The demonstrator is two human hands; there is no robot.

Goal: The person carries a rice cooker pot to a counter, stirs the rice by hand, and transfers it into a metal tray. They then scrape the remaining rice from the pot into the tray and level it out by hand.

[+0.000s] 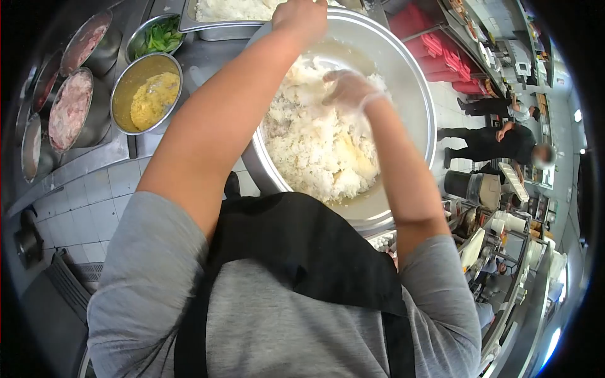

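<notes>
A large metal bowl [421, 75] in front of me holds a heap of white cooked rice [315, 157] with a yellowish patch on its near right side. My right hand [353, 91], in a thin clear plastic glove, reaches into the rice. Its fingers are apart and slightly blurred, with the lowest parts among the grains. At the bowl's far left rim, my left hand [299, 24] is bare and looks curled over the edge; the fingertips are mostly hidden. Just beyond it lies a metal tray [217, 28] of more white rice.
To the left, a metal bowl [126, 123] of yellow paste stands beside a bowl [132, 47] of cut green leaves. Several metal containers [94, 107] of minced meat line the far left. People [491, 142] stand at the right, near shelves [529, 252] and red bags [435, 50].
</notes>
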